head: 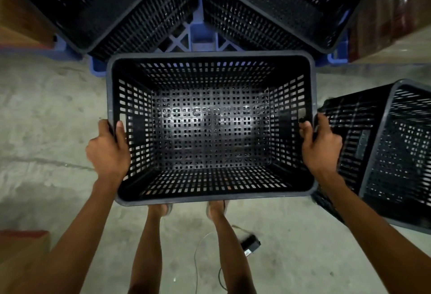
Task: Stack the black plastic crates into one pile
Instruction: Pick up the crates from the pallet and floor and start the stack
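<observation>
- Black perforated plastic makes up the held crate (211, 128), seen from the head view at the centre of the frame, open side up, its slotted walls and floor fully exposed and nothing inside.
- The left hand (109, 151) is closed over the crate's left rim, thumb inside the wall and fingers wrapped outside.
- The right hand (320, 149) is closed over the right rim in the same manner, thumb inside, fingers outside.
- The crate is carried clear of the concrete floor (46, 116); the person's two bare feet are visible just below its near edge.
- A second crate (394, 153) is seen at the right of the frame, tipped on its side with the opening facing right, just beside the right hand.
- Two further crates are recorded along the top of the frame: the upper-left crate (98, 6) and the upper-right crate (279, 6), both tilted and resting on a blue pallet (200, 34).
- A small black device (250, 244) with a thin cable lies on the floor at lower centre.
- A brown cardboard box (21, 254) occupies the lower-left corner.
</observation>
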`<state>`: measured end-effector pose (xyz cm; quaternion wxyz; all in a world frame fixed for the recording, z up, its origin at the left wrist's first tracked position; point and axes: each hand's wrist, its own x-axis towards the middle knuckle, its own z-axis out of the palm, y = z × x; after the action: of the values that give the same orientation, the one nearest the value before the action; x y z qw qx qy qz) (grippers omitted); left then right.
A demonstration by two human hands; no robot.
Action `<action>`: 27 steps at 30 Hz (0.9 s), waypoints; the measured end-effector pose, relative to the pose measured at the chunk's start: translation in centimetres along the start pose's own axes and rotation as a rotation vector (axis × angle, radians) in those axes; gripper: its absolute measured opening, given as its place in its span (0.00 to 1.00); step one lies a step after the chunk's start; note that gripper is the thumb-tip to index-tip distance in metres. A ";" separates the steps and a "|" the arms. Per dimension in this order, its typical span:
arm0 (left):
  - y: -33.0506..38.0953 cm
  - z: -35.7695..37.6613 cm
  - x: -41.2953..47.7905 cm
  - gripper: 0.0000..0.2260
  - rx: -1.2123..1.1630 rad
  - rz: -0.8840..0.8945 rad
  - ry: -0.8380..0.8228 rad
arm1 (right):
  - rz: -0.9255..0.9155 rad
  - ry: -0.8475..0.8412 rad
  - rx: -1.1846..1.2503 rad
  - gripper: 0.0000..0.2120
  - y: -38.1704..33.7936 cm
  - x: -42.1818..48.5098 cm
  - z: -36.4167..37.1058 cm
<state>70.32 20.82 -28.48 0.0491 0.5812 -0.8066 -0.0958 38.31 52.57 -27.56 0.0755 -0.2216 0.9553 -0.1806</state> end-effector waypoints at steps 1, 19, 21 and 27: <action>-0.1 0.1 0.0 0.18 -0.004 0.006 0.006 | -0.005 -0.010 -0.011 0.15 0.0 -0.1 0.1; 0.7 0.9 0.3 0.20 -0.027 -0.022 0.010 | -0.044 -0.092 0.023 0.16 0.9 0.0 0.1; 0.5 0.3 0.4 0.21 -0.014 -0.007 -0.012 | -0.041 -0.056 0.027 0.16 0.5 -0.2 0.3; -0.9 -0.1 1.1 0.23 0.013 -0.013 -0.019 | -0.025 0.002 0.035 0.15 -1.1 -0.4 1.4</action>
<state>70.81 19.48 -28.58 0.0369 0.5860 -0.8037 -0.0964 39.44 51.44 -28.43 0.0760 -0.2321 0.9492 -0.1984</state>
